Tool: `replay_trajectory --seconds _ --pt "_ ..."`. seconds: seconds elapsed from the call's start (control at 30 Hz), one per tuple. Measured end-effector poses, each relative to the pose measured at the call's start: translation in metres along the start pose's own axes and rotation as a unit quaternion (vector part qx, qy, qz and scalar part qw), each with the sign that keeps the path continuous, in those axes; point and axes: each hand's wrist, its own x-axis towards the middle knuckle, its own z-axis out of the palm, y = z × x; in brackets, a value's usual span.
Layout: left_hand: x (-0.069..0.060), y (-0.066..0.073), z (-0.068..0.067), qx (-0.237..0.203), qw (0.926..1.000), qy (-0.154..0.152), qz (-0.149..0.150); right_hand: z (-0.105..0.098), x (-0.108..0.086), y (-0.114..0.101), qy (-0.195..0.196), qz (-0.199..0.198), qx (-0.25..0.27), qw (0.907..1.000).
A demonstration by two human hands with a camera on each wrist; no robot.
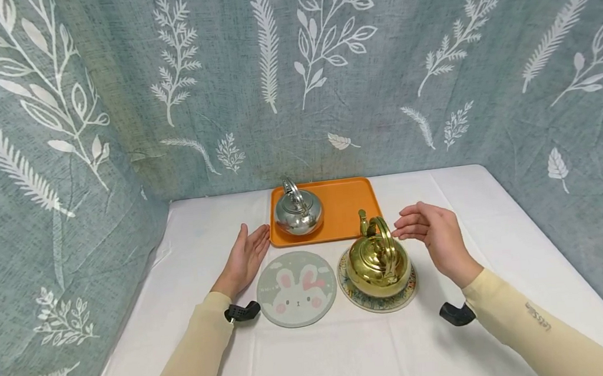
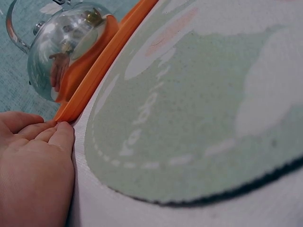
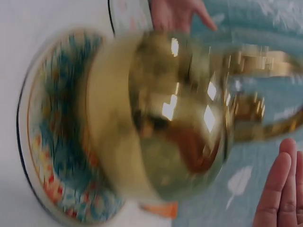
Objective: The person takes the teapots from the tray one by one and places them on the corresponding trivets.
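A gold kettle with a raised handle stands on a round, colourfully patterned mat. Just right of its handle hovers my right hand, fingers loosely bent and holding nothing. In the right wrist view the kettle is blurred, with extended fingers near its handle. My left hand holds nothing; its straight fingers lie at the front left corner of an orange tray, seemingly touching it in the left wrist view. A silver kettle sits on the tray's left part.
Between the hands, left of the gold kettle, lies a round grey-green mat with a rabbit face. A white cloth covers the table. Leaf-patterned curtains hang behind and at both sides.
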Motion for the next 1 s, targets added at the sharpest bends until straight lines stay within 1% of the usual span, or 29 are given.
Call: replay_trajectory --seconds 0.1,0.23,0.33,0.43,0.53,0.6,0.67,0.77,0.87,0.93,1.0 --pt "-0.001 0.000 0.000 -0.002 1.0000 0.004 -0.002 -0.014 0.010 0.007 0.001 -0.006 0.028 0.9996" --pt "-0.004 -0.001 0.001 0.006 1.0000 -0.004 0.002 -0.027 0.022 0.020 -0.008 0.003 0.055 0.9984" --pt "-0.005 -0.003 0.000 0.008 0.9999 -0.007 0.000 -0.035 0.031 0.030 -0.027 0.014 0.069 0.9971" --pt "-0.005 -0.005 -0.003 0.003 1.0000 -0.004 -0.002 -0.043 0.042 0.040 -0.065 0.037 0.086 0.9935" --pt "-0.004 -0.005 -0.006 -0.002 1.0000 -0.004 0.001 -0.051 0.053 0.055 -0.116 0.067 0.116 0.9842" --pt "-0.004 -0.005 -0.007 -0.006 1.0000 -0.006 0.005 -0.055 0.059 0.067 -0.144 0.088 0.147 0.9745" --pt "-0.003 -0.005 -0.007 -0.009 0.9999 -0.005 0.008 -0.058 0.064 0.079 -0.164 0.107 0.179 0.9642" --pt "-0.005 -0.004 -0.005 -0.011 0.9999 -0.003 0.008 -0.059 0.062 0.093 -0.178 0.136 0.221 0.9492" --pt "-0.008 -0.005 -0.002 -0.019 0.9998 -0.005 0.006 -0.059 0.053 0.099 -0.177 0.156 0.262 0.9359" --pt "-0.006 -0.004 -0.002 -0.030 0.9994 -0.009 0.011 -0.058 0.049 0.096 -0.177 0.157 0.275 0.9319" --pt "-0.004 -0.001 -0.003 -0.041 0.9989 -0.009 0.018 -0.058 0.051 0.094 -0.175 0.152 0.282 0.9310"
